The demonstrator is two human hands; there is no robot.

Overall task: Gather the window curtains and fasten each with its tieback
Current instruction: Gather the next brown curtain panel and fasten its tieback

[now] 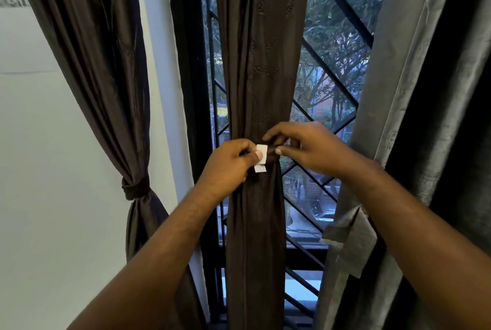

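A dark brown curtain (259, 69) hangs gathered into a narrow column in front of the window. A brown tieback (270, 154) wraps it at mid-height, with a white label (261, 157) on its end. My left hand (228, 165) pinches the tieback end at the label, thumb on the white patch. My right hand (305, 146) pinches the other end of the tieback just to the right, fingers curled over it. Another brown curtain (101, 64) on the left is bound by its own knotted tieback (135, 189).
A grey curtain (414, 106) hangs loose at the right, partly folded near its lower edge. Behind the curtains is a window with black diagonal grille bars (334, 117) and trees outside. A white wall (47, 170) fills the left side.
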